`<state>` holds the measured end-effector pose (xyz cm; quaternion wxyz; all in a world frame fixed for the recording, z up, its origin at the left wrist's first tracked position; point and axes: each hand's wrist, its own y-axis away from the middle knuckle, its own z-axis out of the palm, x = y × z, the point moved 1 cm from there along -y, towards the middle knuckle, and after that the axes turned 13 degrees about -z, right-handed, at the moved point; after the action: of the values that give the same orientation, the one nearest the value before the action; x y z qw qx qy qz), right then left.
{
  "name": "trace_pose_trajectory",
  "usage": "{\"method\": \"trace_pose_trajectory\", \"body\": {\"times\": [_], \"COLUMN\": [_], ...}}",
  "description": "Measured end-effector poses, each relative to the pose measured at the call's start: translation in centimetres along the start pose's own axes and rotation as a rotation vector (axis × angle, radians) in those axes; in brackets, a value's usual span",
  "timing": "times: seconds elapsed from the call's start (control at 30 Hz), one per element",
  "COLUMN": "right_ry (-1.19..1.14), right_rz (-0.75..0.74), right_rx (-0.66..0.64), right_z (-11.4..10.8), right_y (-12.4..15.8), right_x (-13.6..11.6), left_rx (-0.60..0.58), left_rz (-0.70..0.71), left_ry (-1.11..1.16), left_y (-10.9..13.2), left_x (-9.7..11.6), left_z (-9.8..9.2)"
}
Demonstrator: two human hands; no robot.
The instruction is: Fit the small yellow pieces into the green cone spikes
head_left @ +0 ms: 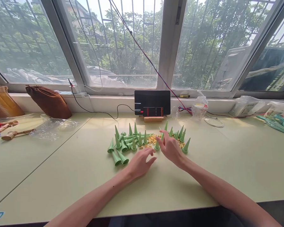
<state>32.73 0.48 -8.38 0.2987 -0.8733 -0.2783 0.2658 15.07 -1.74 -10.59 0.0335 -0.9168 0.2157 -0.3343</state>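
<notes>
My left hand [142, 160] rests low over the table with its thumb and fingers apart and nothing between them. Just to its left lie two green hollow cones [123, 159] on their sides. My right hand [171, 146] reaches over the right part of the pile, index finger and thumb spread. A green cone [156, 145] stands upright on its flanged base by the right thumb. Small yellow pieces [153, 138] are scattered among the cones, partly behind the right hand. Several more upright cones, such as one at the right edge [186, 147], stand around them.
A dark tablet [152, 96] and a phone [153, 111] on a stand are behind the pile. Cables run along the windowsill. At left are a brown pouch [49, 102] and wooden toys [16, 133]; at right, a bagged cup [200, 107] and teal items [279, 123].
</notes>
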Motion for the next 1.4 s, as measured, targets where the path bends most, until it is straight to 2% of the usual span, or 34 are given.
{"method": "trace_pose_trajectory", "body": {"times": [0.23,0.37,0.6,0.87,1.03,1.23,1.4], "right_ry": [-0.044,-0.073,-0.232,-0.306,-0.32,-0.332,-0.207], "right_rz": [0.026,-0.041,-0.166,-0.28,-0.331,-0.252,-0.128], "right_rx": [-0.049,-0.056,0.014,0.109,0.114,0.162,0.188], "right_z": [1.6,2.4,3.5,3.2,2.9,2.8,3.0], "right_y": [0.8,1.4,2.3,2.7,2.7,2.6,2.2], "right_x": [0.9,1.3,1.2,0.6,0.4,0.8,1.2], "left_rx": [0.039,0.068,0.094,0.086,0.078,0.126,0.227], "left_rz": [-0.051,-0.064,-0.055,-0.047,-0.029,-0.113,-0.213], "left_ry": [-0.016,-0.009,0.037,0.063,0.074,0.174,0.344], "left_y": [0.0,0.0,0.0,-0.1,-0.2,-0.2,-0.3], "left_x": [0.2,-0.1,-0.3,-0.6,-0.7,-0.3,0.1], "left_z": [-0.2,-0.1,0.0,0.2,0.5,0.1,-0.4]}}
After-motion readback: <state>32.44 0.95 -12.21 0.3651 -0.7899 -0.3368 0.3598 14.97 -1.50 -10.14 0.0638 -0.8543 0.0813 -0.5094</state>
